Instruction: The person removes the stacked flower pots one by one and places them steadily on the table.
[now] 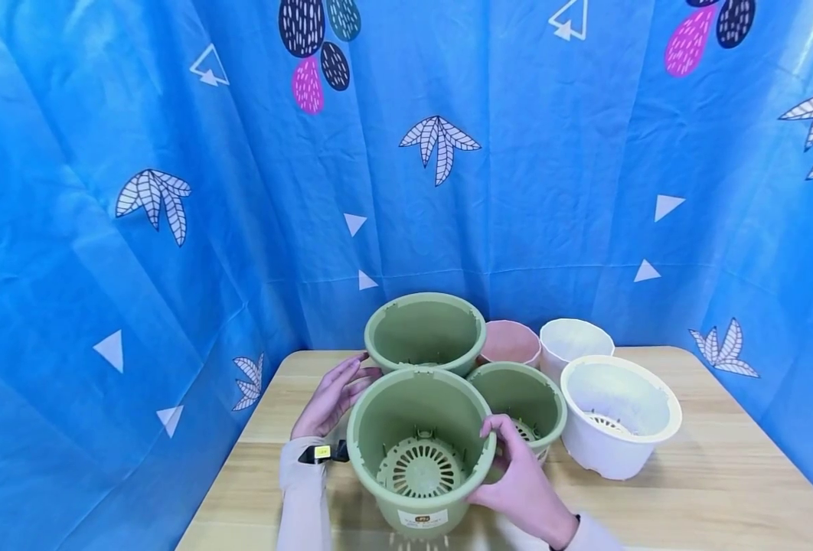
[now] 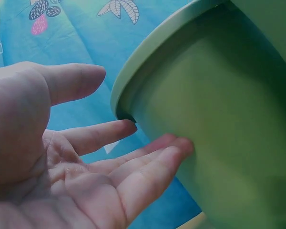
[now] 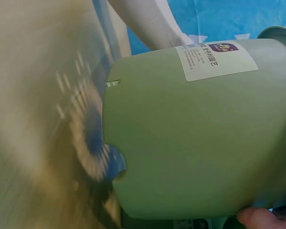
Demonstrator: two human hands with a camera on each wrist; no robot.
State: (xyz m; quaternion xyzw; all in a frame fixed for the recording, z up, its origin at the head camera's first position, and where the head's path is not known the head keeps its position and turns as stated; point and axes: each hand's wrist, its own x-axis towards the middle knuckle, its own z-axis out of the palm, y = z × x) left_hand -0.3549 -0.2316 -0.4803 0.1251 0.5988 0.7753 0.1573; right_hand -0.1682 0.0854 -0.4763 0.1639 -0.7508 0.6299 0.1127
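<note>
My right hand (image 1: 520, 478) grips the right rim of a large green flowerpot (image 1: 420, 516), thumb outside and fingers over the edge. This pot is held slightly tilted above the table, its slotted base showing inside; a white label (image 3: 217, 59) is on its wall. My left hand (image 1: 334, 398) is beside another large green pot (image 1: 423, 329) behind it. In the left wrist view its fingers (image 2: 148, 176) are extended, with the tips at a green pot wall. A smaller green pot (image 1: 520, 398) stands to the right of the held one.
A pink pot (image 1: 510, 340) and a white pot (image 1: 575, 337) stand at the back. Nearer, on the right, is a wider white pot (image 1: 620, 409). All are on a wooden table (image 1: 716, 459), with a blue patterned curtain (image 1: 544, 191) behind and at both sides.
</note>
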